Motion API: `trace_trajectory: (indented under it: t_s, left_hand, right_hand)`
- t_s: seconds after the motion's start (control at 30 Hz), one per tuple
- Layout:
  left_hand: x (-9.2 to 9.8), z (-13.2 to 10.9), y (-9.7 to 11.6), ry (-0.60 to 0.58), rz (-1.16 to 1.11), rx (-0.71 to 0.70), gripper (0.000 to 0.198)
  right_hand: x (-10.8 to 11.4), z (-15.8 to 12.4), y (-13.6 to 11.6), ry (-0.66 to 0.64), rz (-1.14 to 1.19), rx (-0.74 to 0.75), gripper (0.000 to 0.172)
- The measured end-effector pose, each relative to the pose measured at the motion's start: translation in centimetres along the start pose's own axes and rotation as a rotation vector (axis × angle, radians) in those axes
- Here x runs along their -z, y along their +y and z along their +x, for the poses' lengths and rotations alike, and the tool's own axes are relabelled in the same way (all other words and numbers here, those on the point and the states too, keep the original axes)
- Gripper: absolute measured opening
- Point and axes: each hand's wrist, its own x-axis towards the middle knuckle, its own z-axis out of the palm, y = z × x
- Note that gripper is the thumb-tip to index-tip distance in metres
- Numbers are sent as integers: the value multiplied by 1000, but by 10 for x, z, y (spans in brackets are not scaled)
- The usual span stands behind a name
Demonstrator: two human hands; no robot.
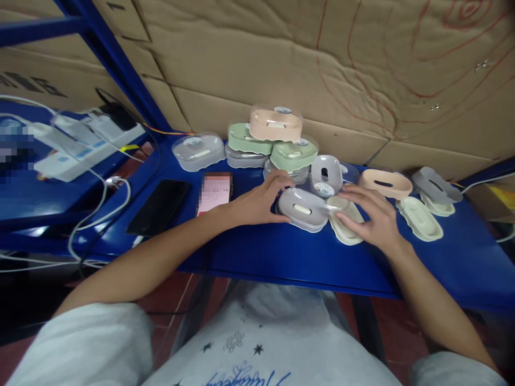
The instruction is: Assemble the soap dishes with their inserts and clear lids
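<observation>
My left hand (270,201) curves round the left end of a grey oval soap box (303,210) with a slotted top, thumb near, fingers on the far side. My right hand (372,214) pinches a clear plastic cover (337,205) at the grey box's right end. Whether the cover lies over the whole box is hard to make out. Under my right fingers, a cream tray (346,225) rests on the table. Just behind, a grey slotted piece (326,176) with a round sticker leans tilted.
Covered boxes, including a peach one (276,123) and a green one (295,154), are stacked at the back. Rightward lie a peach piece (386,183), a grey piece (436,185) and a cream tray (420,219). Two phones, one black (159,206), lie left. Cardboard (241,59) stands behind.
</observation>
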Motion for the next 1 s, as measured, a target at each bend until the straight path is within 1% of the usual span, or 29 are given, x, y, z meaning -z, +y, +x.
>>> trace_trajectory:
  t_s: [0.07,0.13,0.23,0.3,0.37,0.47,0.53,0.57,0.7,0.77,0.9,1.0]
  left_hand:
    - [1,0,1,-11,-1,15,93]
    - [3,0,4,-46,31,46,95]
    - [6,1,9,-120,118,63,82]
    - [6,2,9,-146,141,55,74]
    - [6,1,9,-162,140,53,74]
    - [5,1,6,-174,146,46,76]
    - [4,0,5,-177,151,39,76]
    - [4,0,5,-177,153,37,76]
    - [6,0,5,-193,182,49,71]
    - [7,0,6,-202,202,60,68]
    - [9,1,7,-228,229,87,68]
    - [9,1,7,-239,231,105,68]
  right_hand:
    - [-1,-1,-1,-71,35,29,44]
    - [-5,-1,-6,-165,45,48,43]
    - [-12,-1,-13,-268,19,53,44]
    - [-14,-1,-14,-288,-11,45,49]
    - [-14,-3,-11,-306,-48,33,54]
    - [-13,-4,-8,-325,-64,30,53]
    - [-14,-5,-7,-333,-23,36,52]
    - [-15,-5,-8,-340,6,40,54]
    - [-21,-5,-16,-401,102,74,74]
    - [-24,-5,-19,-411,105,97,80]
    - [-29,-8,-19,-393,84,124,83]
    - [-31,-9,-15,-393,106,136,80]
